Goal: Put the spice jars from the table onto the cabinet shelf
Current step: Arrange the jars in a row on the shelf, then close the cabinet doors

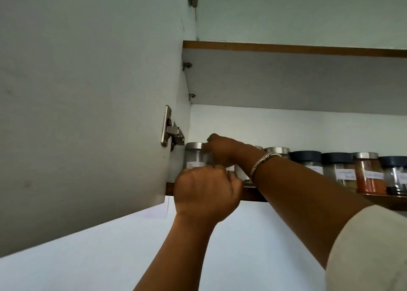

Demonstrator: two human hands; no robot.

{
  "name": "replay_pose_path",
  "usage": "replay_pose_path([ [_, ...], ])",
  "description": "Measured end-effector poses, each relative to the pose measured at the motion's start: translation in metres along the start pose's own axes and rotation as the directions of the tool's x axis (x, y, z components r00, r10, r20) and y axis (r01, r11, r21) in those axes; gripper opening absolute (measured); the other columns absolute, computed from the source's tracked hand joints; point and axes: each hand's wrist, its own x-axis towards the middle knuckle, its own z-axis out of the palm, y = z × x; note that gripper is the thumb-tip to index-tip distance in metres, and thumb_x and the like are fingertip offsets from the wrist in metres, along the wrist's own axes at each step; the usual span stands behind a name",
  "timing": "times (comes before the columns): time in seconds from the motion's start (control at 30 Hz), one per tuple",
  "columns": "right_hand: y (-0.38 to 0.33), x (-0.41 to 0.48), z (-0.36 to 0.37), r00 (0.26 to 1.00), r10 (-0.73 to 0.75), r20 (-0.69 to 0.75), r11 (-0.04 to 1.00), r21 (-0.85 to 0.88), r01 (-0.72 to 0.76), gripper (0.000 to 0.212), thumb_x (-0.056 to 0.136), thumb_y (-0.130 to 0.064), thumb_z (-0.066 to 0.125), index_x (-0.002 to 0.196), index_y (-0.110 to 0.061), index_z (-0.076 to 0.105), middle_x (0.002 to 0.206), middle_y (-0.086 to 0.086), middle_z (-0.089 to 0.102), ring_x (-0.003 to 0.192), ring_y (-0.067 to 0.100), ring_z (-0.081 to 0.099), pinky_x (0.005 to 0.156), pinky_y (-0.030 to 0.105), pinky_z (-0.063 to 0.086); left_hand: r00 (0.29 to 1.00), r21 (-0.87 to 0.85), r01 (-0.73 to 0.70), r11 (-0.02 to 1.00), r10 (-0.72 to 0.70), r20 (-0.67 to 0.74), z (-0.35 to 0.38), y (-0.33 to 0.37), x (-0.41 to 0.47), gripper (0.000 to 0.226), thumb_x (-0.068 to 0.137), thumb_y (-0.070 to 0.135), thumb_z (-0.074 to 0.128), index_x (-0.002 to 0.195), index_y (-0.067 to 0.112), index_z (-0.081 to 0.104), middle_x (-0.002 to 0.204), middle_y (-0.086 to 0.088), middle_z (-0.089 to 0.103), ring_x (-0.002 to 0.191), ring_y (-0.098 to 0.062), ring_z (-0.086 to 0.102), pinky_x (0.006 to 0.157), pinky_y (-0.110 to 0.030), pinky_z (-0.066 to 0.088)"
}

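A row of spice jars stands on the lower cabinet shelf [253,195]. The leftmost jar [194,156] is clear with a silver lid and a white label. Beside it, my right hand [222,152] reaches in from the right, a bracelet on its wrist. Its fingers curl down over the top of another clear jar [239,172], which is mostly hidden. My left hand [207,194] is at the shelf's front edge, its fingers and thumb curled around that jar's base. Further right stand a silver-lidded jar [278,151], dark-lidded jars [306,157] and a jar of orange powder [370,174].
The open cabinet door [88,92] hangs close on the left, with its hinge [172,130] beside the leftmost jar. An upper shelf [286,48] runs above the jars. A pale wall lies below the cabinet. The table is out of view.
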Motion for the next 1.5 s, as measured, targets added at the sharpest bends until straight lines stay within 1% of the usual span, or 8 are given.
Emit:
replay_pose_path([
  [0.2,0.003,-0.076,-0.001,0.965,0.047,0.257,0.97,0.22,-0.106,0.035,0.097,-0.023,0.041,0.126,-0.008,0.053,0.132,0.013,0.054,0.121,0.029,0.05,0.1,0.037,0.037,0.991,0.055,-0.02,0.998,0.013,0.132,-0.008,0.002,0.004,0.057,0.084,0.046,0.008,0.085,0.026,0.061,0.073,0.004,0.061,0.061,-0.013,0.047,0.057,-0.024,0.033],
  [0.37,0.009,-0.13,-0.009,0.96,0.123,0.252,0.871,0.436,-0.226,0.053,0.096,-0.052,0.032,0.135,-0.019,0.049,0.144,0.007,0.044,0.13,0.024,0.041,0.105,0.036,0.029,0.978,0.034,-0.054,0.998,0.046,0.204,-0.007,-0.001,0.005,0.07,0.08,0.045,0.0,0.08,0.018,0.064,0.066,0.0,0.06,0.054,-0.019,0.05,0.054,-0.025,0.036],
  [0.53,-0.006,-0.17,-0.019,0.97,0.156,0.184,0.958,0.212,-0.194,0.058,0.101,-0.046,0.012,0.137,-0.015,0.044,0.142,0.014,0.046,0.13,0.03,0.043,0.106,0.043,0.031,0.918,0.216,-0.115,0.97,0.021,0.396,-0.033,0.019,0.0,0.032,0.098,0.03,0.029,0.108,0.014,0.055,0.1,-0.004,0.066,0.088,-0.022,0.064,0.075,-0.032,0.046],
  [0.73,-0.007,-0.214,-0.014,0.979,0.187,0.077,0.982,-0.014,-0.186,0.07,0.09,-0.059,0.038,0.146,-0.019,0.026,0.145,0.009,0.041,0.131,0.031,0.039,0.107,0.045,0.034,0.825,0.159,0.023,0.987,-0.108,0.555,-0.076,0.039,-0.01,0.033,0.097,0.035,0.033,0.119,0.016,0.048,0.116,-0.006,0.059,0.102,-0.023,0.058,0.084,-0.034,0.048],
  [0.8,-0.006,-0.23,-0.021,0.982,0.157,0.103,0.987,-0.001,-0.158,0.076,0.089,-0.06,0.041,0.148,-0.018,0.019,0.151,0.01,0.031,0.136,0.031,0.031,0.109,0.045,0.033,0.778,0.092,0.114,0.989,-0.146,0.61,-0.098,0.046,-0.013,0.04,0.097,0.041,0.033,0.127,0.016,0.041,0.12,-0.006,0.058,0.106,-0.024,0.057,0.086,-0.037,0.049],
  [0.87,-0.009,-0.252,-0.03,0.971,0.14,0.196,0.986,0.066,-0.156,0.079,0.088,-0.059,0.044,0.15,-0.02,0.014,0.154,0.01,0.023,0.138,0.032,0.029,0.109,0.045,0.033,0.749,0.142,0.08,0.987,-0.153,0.645,-0.124,0.053,-0.026,0.05,0.096,0.047,0.03,0.135,0.016,0.031,0.123,-0.006,0.058,0.112,-0.024,0.056,0.088,-0.038,0.046],
  [1.13,-0.035,-0.37,-0.061,0.944,0.013,0.331,1.0,0.021,-0.022,0.079,0.084,-0.061,0.051,0.147,-0.024,0.018,0.152,0.01,0.025,0.141,0.034,0.017,0.104,0.048,0.033,0.711,0.121,0.3,0.946,-0.307,0.633,-0.243,0.091,-0.065,0.051,0.094,0.051,0.033,0.133,0.017,0.032,0.12,-0.004,0.06,0.11,-0.023,0.057,0.083,-0.037,0.046],
  [1.5,-0.138,-0.438,-0.123,0.925,-0.294,0.242,0.95,0.181,0.255,0.082,0.083,-0.061,0.053,0.147,-0.022,0.018,0.144,0.011,0.036,0.134,0.033,0.03,0.104,0.049,0.037,0.691,0.282,0.488,0.826,-0.563,0.454,-0.43,0.088,-0.084,0.052,0.092,0.051,0.04,0.131,0.017,0.036,0.126,-0.004,0.057,0.11,-0.025,0.057,0.086,-0.04,0.049],
])
